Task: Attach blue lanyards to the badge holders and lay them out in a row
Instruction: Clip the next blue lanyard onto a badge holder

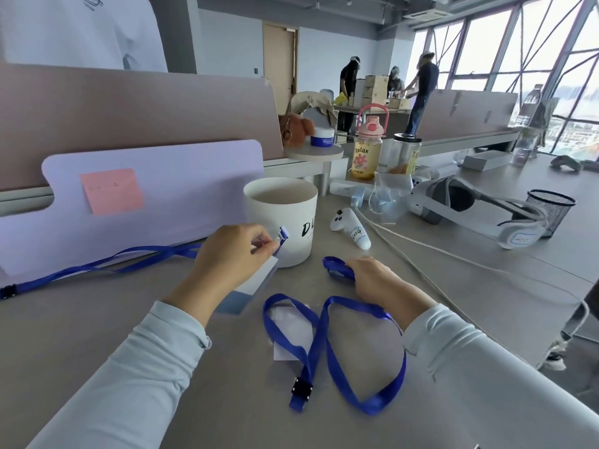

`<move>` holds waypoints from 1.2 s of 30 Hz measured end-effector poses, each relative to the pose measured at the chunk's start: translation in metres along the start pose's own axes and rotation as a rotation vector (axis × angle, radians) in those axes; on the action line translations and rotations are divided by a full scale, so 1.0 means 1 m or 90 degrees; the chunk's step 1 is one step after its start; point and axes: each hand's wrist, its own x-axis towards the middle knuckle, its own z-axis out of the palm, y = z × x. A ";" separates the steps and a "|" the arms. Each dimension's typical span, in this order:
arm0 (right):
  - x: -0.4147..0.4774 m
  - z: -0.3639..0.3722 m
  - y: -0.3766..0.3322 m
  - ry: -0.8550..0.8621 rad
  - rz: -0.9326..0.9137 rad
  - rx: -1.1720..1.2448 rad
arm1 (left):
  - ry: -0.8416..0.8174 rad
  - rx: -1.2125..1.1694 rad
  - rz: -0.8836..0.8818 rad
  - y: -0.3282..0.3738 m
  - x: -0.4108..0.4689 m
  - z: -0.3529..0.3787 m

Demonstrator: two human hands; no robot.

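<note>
Badge holder, clear with a white card inside, is held tilted above the bench at centre, just in front of a white cup. Left hand has its grip pressed together, pinching the holder's top edge at the blue clip. From that hand a blue lanyard trails left along the bench, ending in a black buckle at the far left edge, in front of a lilac panel bearing a pink sticky note.

Right hand rests on the bench to the right, its grip closed around the bunched end of a second blue lanyard. That strap loops toward the near side in a figure-eight shape, with a black buckle at its near end. Under the left loop lies a second clear badge holder, flat on the bench.

Further right sit a white controller, a headset and a black mesh pot. Far behind the cup stand a pink-lidded bottle and a jar.
</note>
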 end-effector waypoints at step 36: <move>0.058 -0.095 -0.124 0.329 -0.304 0.337 | 0.151 -0.031 -0.094 -0.035 0.008 -0.039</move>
